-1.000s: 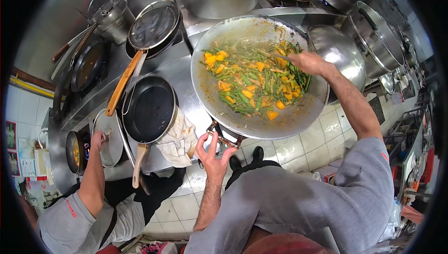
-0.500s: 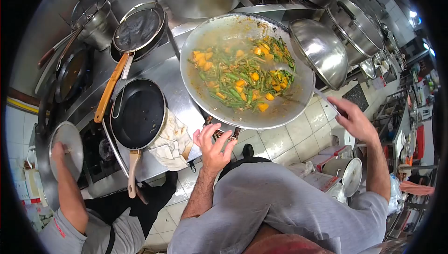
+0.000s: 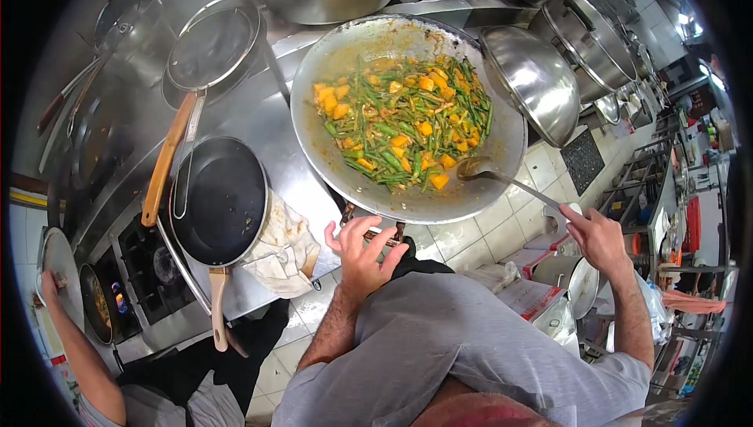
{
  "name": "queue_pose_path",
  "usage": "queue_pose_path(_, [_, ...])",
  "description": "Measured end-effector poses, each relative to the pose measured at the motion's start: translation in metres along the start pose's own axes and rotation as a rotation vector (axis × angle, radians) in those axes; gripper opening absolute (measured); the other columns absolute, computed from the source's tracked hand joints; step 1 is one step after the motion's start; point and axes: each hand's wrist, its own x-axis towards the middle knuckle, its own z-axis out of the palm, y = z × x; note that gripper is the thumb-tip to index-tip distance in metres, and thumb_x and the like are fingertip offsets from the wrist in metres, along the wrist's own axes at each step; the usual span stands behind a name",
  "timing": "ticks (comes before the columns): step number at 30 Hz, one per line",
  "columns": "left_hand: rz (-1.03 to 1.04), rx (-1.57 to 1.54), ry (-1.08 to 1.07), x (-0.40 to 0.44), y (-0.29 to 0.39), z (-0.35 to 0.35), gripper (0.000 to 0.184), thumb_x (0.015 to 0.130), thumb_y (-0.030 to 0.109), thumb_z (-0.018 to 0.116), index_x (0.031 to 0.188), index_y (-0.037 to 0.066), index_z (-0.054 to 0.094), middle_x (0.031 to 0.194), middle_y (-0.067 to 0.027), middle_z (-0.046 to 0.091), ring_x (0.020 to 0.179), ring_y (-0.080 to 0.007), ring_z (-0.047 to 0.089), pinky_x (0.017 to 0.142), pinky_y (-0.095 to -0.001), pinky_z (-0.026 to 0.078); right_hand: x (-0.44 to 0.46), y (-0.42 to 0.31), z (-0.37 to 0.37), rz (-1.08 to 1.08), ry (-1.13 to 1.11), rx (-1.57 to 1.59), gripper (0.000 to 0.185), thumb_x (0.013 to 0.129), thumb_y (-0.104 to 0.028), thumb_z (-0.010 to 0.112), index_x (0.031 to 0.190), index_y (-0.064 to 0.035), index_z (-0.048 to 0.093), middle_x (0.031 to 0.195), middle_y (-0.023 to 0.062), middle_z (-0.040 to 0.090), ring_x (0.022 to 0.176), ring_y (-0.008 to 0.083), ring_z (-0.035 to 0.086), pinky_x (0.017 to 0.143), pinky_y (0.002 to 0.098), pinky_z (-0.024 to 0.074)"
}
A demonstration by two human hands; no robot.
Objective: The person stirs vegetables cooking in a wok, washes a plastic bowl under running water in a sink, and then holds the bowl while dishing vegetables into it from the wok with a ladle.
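A wide metal wok (image 3: 310, 164) in front of me holds green beans (image 3: 388, 133) and orange pumpkin-like chunks (image 3: 439, 181). My right hand (image 3: 600, 240), to the right of the wok, is closed around the handle of a long metal cooking spoon (image 3: 522, 185). The spoon's bowl rests inside the wok at its lower right, beside the food. My left hand (image 3: 365, 258) hovers by the near rim with its fingers apart and slightly bent, close to a rusty metal support (image 3: 380, 235) under the wok. I see nothing held in it.
A black frying pan (image 3: 220, 199), a cloth (image 3: 282, 243) and a strainer (image 3: 213, 47) lie left on the steel counter. A large metal bowl (image 3: 537, 82) leans at the wok's right. At far left, a co-worker's hand (image 3: 51, 284) holds a lid (image 3: 67, 270) near a small pan (image 3: 98, 301).
The spoon has moved from among the vegetables to the wok's lower right side, and my right hand has come lower. The co-worker's lid has shifted left, revealing a small pan with food. Steam has thinned.
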Motion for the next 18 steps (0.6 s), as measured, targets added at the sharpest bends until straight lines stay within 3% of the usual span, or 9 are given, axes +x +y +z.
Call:
queue_pose_path(3, [-0.025,0.040,-0.081,0.005,0.002,-0.003,0.033,0.074,0.039,0.071,0.101,0.020,0.065,0.116,-0.0035,0.048,0.115,-0.0235,0.039,0.103,-0.0540,0.005,0.008,-0.009,0.015,-0.090,0.109,0.003,0.036,0.085,-0.024,0.061,0.121,-0.0259,0.059,0.067,0.0116,0.053,0.051,0.0297,0.056,0.049,0.0417,0.0469])
queue_pose_path(8, [-0.083,0.088,-0.098,0.009,0.005,0.003,0.032,0.075,0.042,0.069,0.099,0.022,0.065,0.117,-0.0009,0.048,0.114,-0.0208,0.039,0.103,-0.0582,-0.002,0.063,-0.044,0.062,-0.051,0.188,0.202,0.031,0.086,-0.024,0.061,0.117,-0.0236,0.063,0.061,0.0118,0.051,0.052,0.0303,0.056,0.050,0.0418,0.0468])
queue_pose_path(13, [-0.063,0.038,-0.097,0.005,0.001,0.004,0.020,0.072,0.036,0.071,0.081,0.019,0.064,0.115,-0.0019,0.050,0.116,-0.0228,0.036,0.106,-0.0554,-0.006,0.135,-0.068,0.087,-0.028,0.267,0.418,0.033,0.087,-0.023,0.059,0.120,-0.0200,0.060,0.066,0.0173,0.056,0.059,0.0371,0.058,0.056,0.0463,0.0474])
queue_pose_path(18, [-0.088,0.056,-0.126,0.009,0.002,0.002,0.019,0.070,0.034,0.072,0.077,0.020,0.062,0.113,-0.0009,0.051,0.115,-0.0231,0.038,0.106,-0.0555,-0.005,0.198,-0.092,0.078,-0.045,0.259,0.518,0.032,0.089,-0.022,0.056,0.120,-0.0184,0.059,0.074,0.0182,0.062,0.067,0.0374,0.060,0.060,0.0468,0.0484])
